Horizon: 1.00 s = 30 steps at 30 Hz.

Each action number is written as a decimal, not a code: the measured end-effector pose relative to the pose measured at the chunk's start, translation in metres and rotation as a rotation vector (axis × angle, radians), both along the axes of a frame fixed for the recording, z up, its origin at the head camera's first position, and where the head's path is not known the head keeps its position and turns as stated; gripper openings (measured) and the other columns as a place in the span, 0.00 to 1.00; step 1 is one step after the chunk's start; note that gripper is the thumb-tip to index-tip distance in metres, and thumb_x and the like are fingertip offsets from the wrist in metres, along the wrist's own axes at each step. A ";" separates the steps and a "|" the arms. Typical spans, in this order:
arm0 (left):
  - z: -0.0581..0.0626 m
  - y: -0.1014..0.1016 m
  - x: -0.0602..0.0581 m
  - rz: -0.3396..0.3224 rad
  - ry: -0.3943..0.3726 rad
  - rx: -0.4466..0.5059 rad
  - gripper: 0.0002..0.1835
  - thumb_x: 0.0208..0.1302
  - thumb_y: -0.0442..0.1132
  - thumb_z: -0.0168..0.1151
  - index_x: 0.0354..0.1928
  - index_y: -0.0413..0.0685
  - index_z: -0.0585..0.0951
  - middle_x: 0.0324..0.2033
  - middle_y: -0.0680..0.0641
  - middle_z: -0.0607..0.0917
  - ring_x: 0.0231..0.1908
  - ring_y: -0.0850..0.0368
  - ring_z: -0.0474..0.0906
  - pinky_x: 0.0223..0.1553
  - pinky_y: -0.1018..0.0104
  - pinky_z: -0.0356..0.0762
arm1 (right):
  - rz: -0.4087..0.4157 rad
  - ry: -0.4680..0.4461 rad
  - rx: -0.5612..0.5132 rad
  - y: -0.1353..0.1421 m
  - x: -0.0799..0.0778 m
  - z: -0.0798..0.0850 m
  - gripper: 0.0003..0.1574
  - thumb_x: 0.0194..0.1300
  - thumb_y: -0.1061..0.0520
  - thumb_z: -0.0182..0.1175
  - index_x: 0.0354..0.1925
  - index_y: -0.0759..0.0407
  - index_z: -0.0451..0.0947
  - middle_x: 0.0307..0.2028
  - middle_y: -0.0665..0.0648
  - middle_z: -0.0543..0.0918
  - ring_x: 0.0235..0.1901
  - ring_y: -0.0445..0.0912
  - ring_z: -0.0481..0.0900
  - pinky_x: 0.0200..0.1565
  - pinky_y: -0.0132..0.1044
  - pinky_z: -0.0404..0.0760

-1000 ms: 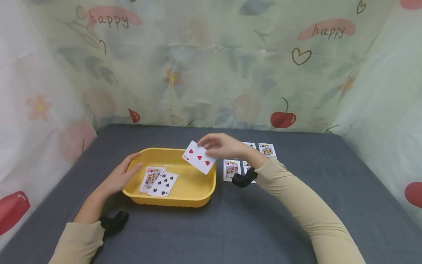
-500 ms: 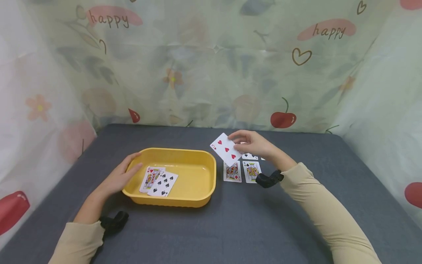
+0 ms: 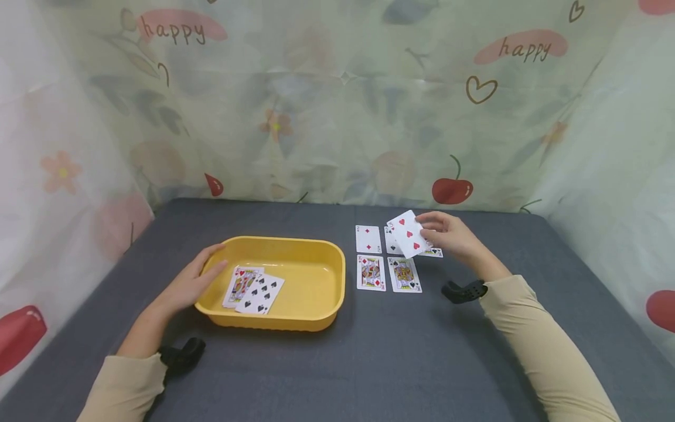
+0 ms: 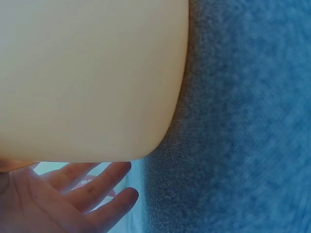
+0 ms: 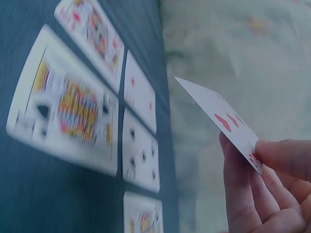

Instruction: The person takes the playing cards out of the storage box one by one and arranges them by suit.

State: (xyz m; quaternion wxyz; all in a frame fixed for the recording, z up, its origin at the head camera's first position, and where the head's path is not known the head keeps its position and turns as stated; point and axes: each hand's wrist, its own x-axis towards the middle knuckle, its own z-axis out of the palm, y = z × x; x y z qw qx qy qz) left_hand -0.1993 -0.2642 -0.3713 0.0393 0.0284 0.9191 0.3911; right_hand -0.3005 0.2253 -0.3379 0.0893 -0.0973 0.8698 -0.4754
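**White three-of-hearts playing card (image 3: 408, 235) raised in the right hand (image 3: 450, 235)**

I have one container in view: a shallow yellow rectangular tray (image 3: 282, 239) with rounded corners, set toward the left edge of the dark grey cloth-covered surface (image 3: 337, 375). In its left half lie a white hearts face card (image 3: 239, 287) and, overlapping it, a white spades number card (image 3: 261, 295); I can't tell how many cards are underneath. The left hand (image 3: 192, 282) rests at the tray's left wall, thumb across the rim, fingers straight and spread along the outside.

The right hand pinches the three of hearts narrowly between thumb and fingers, tilted and clear of the surface, toward the far edge. Right of the tray I see two rows. Nearer me are a king of diamonds (image 3: 371, 272) and a king of spades (image 3: 405, 275). Behind them come a two of diamonds (image 3: 367, 239), a black-suited number card (image 3: 392, 245) and a face card (image 3: 435, 253); the raised card blocks part of these last two from the head view. A floral curtain (image 3: 327, 70) stands behind the far edge.
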 end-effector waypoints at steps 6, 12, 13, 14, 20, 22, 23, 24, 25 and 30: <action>0.000 0.000 0.000 0.002 -0.002 -0.004 0.36 0.71 0.57 0.41 0.71 0.43 0.49 0.69 0.31 0.53 0.63 0.36 0.56 0.62 0.38 0.56 | -0.117 0.011 0.011 0.030 -0.005 -0.013 0.31 0.68 0.53 0.52 0.65 0.63 0.60 0.59 0.69 0.72 0.36 0.31 0.74 0.48 0.38 0.74; 0.001 0.000 0.000 -0.004 0.000 -0.008 0.36 0.71 0.57 0.41 0.71 0.43 0.50 0.68 0.31 0.55 0.61 0.37 0.59 0.60 0.40 0.59 | -0.213 -0.007 -0.007 0.057 -0.010 -0.023 0.32 0.69 0.53 0.50 0.66 0.64 0.58 0.61 0.70 0.70 0.34 0.28 0.73 0.43 0.32 0.76; 0.001 0.000 0.000 -0.004 0.001 -0.009 0.36 0.71 0.56 0.41 0.71 0.43 0.50 0.68 0.31 0.55 0.61 0.37 0.59 0.60 0.40 0.59 | -0.228 -0.008 -0.009 0.060 -0.011 -0.024 0.32 0.69 0.54 0.49 0.67 0.65 0.57 0.61 0.71 0.69 0.33 0.28 0.73 0.42 0.31 0.77; 0.001 0.000 0.000 -0.005 0.002 -0.009 0.36 0.71 0.56 0.41 0.71 0.43 0.50 0.68 0.31 0.55 0.61 0.37 0.58 0.60 0.40 0.58 | -0.246 -0.010 -0.012 0.064 -0.011 -0.025 0.32 0.69 0.54 0.49 0.67 0.65 0.57 0.61 0.71 0.69 0.33 0.28 0.73 0.41 0.30 0.77; 0.001 0.000 0.000 -0.005 0.004 -0.006 0.36 0.71 0.56 0.41 0.71 0.42 0.49 0.68 0.31 0.53 0.62 0.36 0.56 0.61 0.38 0.56 | -0.392 -0.047 0.014 0.081 -0.016 -0.034 0.32 0.68 0.56 0.48 0.67 0.63 0.58 0.61 0.70 0.69 0.31 0.30 0.71 0.34 0.26 0.74; 0.001 0.000 0.000 -0.004 0.005 -0.008 0.35 0.71 0.56 0.41 0.71 0.42 0.49 0.68 0.31 0.53 0.63 0.36 0.56 0.62 0.37 0.55 | -0.429 -0.070 0.019 0.084 -0.018 -0.037 0.31 0.68 0.57 0.47 0.67 0.63 0.58 0.61 0.69 0.69 0.30 0.31 0.70 0.33 0.26 0.74; 0.001 0.000 0.000 -0.005 0.006 -0.008 0.35 0.71 0.56 0.41 0.71 0.42 0.50 0.68 0.31 0.53 0.63 0.36 0.56 0.62 0.37 0.55 | -0.442 -0.079 0.026 0.084 -0.019 -0.038 0.31 0.68 0.57 0.47 0.67 0.63 0.58 0.61 0.70 0.69 0.30 0.31 0.70 0.33 0.25 0.74; 0.001 0.000 0.000 -0.004 0.006 -0.008 0.35 0.71 0.56 0.41 0.71 0.42 0.50 0.68 0.31 0.54 0.63 0.36 0.57 0.62 0.38 0.56 | -0.449 -0.083 0.026 0.085 -0.019 -0.039 0.31 0.68 0.58 0.46 0.67 0.64 0.58 0.61 0.70 0.69 0.30 0.31 0.70 0.32 0.26 0.74; 0.000 -0.001 0.000 -0.005 0.007 -0.008 0.35 0.71 0.56 0.41 0.71 0.42 0.50 0.68 0.31 0.54 0.63 0.36 0.57 0.62 0.38 0.56 | -0.456 -0.089 0.025 0.085 -0.020 -0.040 0.31 0.68 0.58 0.46 0.67 0.64 0.58 0.61 0.71 0.68 0.29 0.31 0.70 0.32 0.26 0.74; 0.000 0.000 0.000 -0.007 0.011 -0.003 0.35 0.71 0.56 0.41 0.71 0.43 0.50 0.68 0.31 0.54 0.62 0.37 0.57 0.62 0.38 0.56 | -0.451 -0.089 0.028 0.087 -0.021 -0.042 0.31 0.67 0.59 0.45 0.67 0.66 0.58 0.61 0.71 0.68 0.28 0.29 0.69 0.31 0.25 0.74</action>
